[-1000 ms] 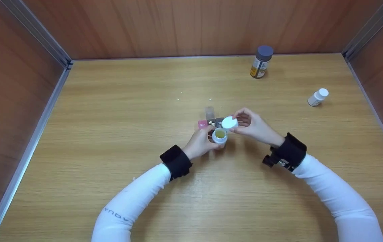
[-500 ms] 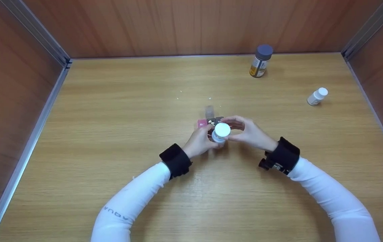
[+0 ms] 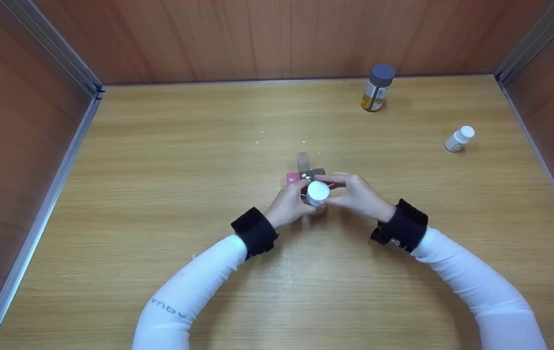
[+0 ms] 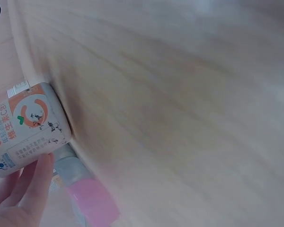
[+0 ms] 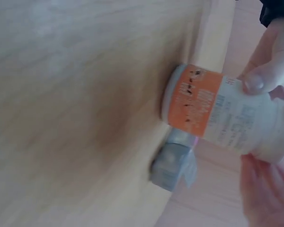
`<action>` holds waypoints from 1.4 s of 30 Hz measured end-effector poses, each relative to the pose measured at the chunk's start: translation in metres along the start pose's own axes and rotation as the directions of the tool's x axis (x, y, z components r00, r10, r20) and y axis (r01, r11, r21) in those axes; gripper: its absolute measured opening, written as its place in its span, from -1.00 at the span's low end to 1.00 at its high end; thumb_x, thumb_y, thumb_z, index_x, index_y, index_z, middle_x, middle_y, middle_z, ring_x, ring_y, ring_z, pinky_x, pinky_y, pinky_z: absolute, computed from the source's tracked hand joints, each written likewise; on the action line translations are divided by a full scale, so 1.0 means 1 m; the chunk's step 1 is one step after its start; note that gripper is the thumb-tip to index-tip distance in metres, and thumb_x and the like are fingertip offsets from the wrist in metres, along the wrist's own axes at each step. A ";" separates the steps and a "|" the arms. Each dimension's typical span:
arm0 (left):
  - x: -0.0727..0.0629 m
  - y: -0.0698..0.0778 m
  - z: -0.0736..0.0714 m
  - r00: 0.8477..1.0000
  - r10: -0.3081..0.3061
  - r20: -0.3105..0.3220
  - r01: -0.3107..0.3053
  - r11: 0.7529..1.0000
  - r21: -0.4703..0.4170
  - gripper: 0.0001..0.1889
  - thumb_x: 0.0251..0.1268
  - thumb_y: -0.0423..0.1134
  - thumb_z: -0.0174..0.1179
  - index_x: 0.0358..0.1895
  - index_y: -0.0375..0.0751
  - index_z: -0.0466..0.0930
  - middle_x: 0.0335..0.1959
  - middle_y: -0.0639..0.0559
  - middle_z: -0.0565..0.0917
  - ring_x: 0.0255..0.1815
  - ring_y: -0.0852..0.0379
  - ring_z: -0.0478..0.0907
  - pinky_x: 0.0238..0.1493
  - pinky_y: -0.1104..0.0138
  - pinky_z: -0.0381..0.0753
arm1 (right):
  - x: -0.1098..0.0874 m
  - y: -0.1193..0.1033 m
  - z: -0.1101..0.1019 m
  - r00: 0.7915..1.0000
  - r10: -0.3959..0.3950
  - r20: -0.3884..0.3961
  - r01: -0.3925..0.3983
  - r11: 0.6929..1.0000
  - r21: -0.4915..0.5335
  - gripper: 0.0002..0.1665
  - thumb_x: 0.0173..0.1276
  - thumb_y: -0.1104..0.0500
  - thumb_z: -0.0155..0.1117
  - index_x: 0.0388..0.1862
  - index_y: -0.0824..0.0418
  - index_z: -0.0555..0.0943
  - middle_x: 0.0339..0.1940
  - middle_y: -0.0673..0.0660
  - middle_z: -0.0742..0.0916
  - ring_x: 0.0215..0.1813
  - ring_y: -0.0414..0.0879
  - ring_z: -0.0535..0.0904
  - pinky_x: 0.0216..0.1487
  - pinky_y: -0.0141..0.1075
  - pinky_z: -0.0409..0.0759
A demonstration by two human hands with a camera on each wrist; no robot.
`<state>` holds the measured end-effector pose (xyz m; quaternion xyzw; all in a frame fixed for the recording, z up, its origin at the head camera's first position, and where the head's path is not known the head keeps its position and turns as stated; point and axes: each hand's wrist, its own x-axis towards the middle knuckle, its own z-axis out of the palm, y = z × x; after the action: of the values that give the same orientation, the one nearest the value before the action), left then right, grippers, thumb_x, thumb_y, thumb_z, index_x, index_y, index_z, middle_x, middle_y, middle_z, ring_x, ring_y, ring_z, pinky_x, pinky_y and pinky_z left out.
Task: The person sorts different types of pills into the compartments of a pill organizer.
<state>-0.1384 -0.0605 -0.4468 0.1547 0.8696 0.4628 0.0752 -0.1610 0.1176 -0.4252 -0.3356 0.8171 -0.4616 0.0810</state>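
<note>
My left hand (image 3: 290, 205) grips a white vitamin bottle (image 4: 26, 125) with an orange label, its fingers around the side. On the bottle's mouth sits a white cap (image 3: 318, 191), and my right hand (image 3: 357, 196) holds that cap between thumb and fingers from the right. In the right wrist view the bottle stands upright on the table, with the left thumb on its label. Just behind the hands lies a pill organizer with a pink compartment (image 3: 292, 178) and grey ones (image 3: 319, 172). One clear lid (image 3: 302, 161) stands raised, with pale pills below it; the hands hide part of the organizer.
A dark-capped bottle (image 3: 377, 88) with an amber lower part stands near the back wall. To the right is a small white bottle (image 3: 459, 139). Several tiny white bits lie on the wooden table (image 3: 175, 160) behind the organizer. Wooden panels border the back and sides.
My right hand has moved left and brought the cap from beside the bottle down onto its mouth, covering the opening. My left hand and the bottle have stayed in place.
</note>
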 end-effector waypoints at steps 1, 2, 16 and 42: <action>0.000 0.000 0.000 1.000 0.001 0.000 -0.001 1.000 -0.001 -0.45 -0.14 -0.37 0.33 0.03 -0.40 0.39 -0.07 -0.17 0.55 -0.03 0.04 0.47 0.02 0.34 0.43 | 0.000 -0.002 0.001 1.000 0.003 -0.016 -0.003 1.000 -0.022 -0.43 -0.06 0.30 0.38 0.01 0.40 0.49 -0.16 0.23 0.63 -0.11 0.03 0.55 -0.02 -0.13 0.49; 0.000 0.000 0.000 1.000 0.002 0.001 -0.002 1.000 -0.001 -0.45 -0.14 -0.37 0.33 0.02 -0.39 0.40 -0.07 -0.16 0.55 -0.04 0.04 0.47 0.03 0.34 0.42 | 0.001 -0.003 0.003 1.000 0.008 -0.030 -0.010 0.999 -0.040 -0.43 -0.07 0.30 0.39 -0.01 0.41 0.50 -0.21 0.22 0.63 -0.13 0.03 0.55 -0.04 -0.12 0.50; 0.001 -0.001 0.000 1.000 -0.030 0.004 0.030 0.998 -0.051 -0.50 -0.13 -0.36 0.33 -0.02 -0.39 0.43 -0.08 -0.18 0.55 -0.03 0.02 0.48 0.03 0.35 0.43 | 0.000 -0.016 0.031 0.959 0.023 -0.281 -0.133 0.915 -0.380 -0.47 -0.07 -0.02 0.40 -0.34 0.37 0.44 -0.46 0.14 0.55 -0.42 -0.07 0.45 -0.41 -0.28 0.48; 0.000 -0.001 0.001 0.998 0.059 -0.020 -0.058 0.998 0.025 -0.47 -0.13 -0.35 0.33 0.01 -0.42 0.41 -0.06 -0.18 0.55 -0.02 0.03 0.47 0.04 0.35 0.42 | -0.002 -0.013 0.005 0.996 0.088 -0.018 -0.088 0.996 -0.020 -0.30 -0.03 0.35 0.34 0.14 0.47 0.33 0.05 0.37 0.52 -0.05 0.12 0.52 0.07 -0.12 0.43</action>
<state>-0.1384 -0.0607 -0.4480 0.1764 0.8711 0.4556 0.0509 -0.1513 0.1106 -0.4184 -0.2960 0.8367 -0.4518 0.0907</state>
